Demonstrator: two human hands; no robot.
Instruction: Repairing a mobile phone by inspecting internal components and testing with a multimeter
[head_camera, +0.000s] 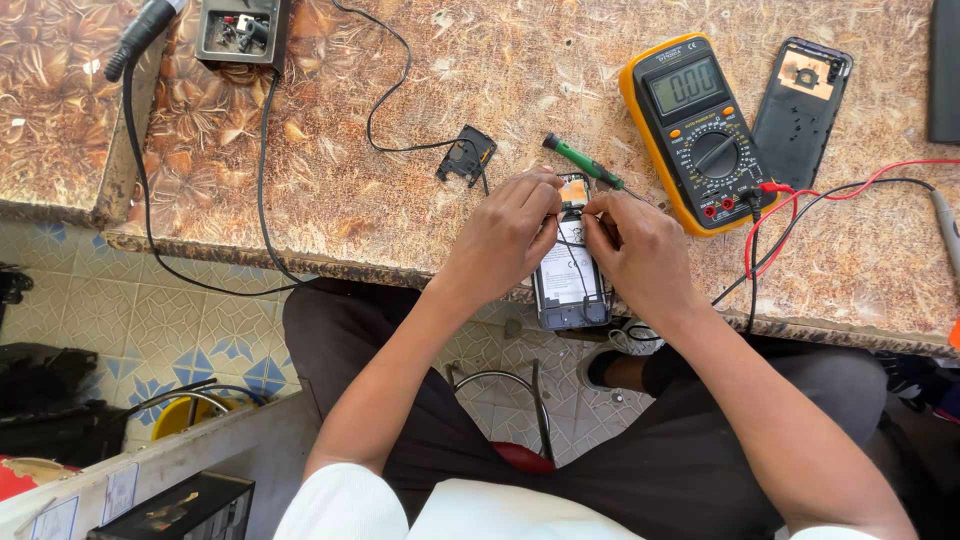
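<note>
Both hands meet over an opened phone (570, 285) that lies at the near edge of the worktop (330, 190), partly overhanging it. The left hand (505, 238) and the right hand (640, 250) each pinch at its upper end with curled fingers. Just beyond lies a green screwdriver (585, 163), then a yellow multimeter (695, 130), a phone back cover (800, 110) and a small black part (466, 156).

White short sleeves, bare forearms, black trousers, dark shoe with white sole.

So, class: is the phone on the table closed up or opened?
Opened: the phone lies with its insides exposed, and its back cover lies apart beside the multimeter.
</note>
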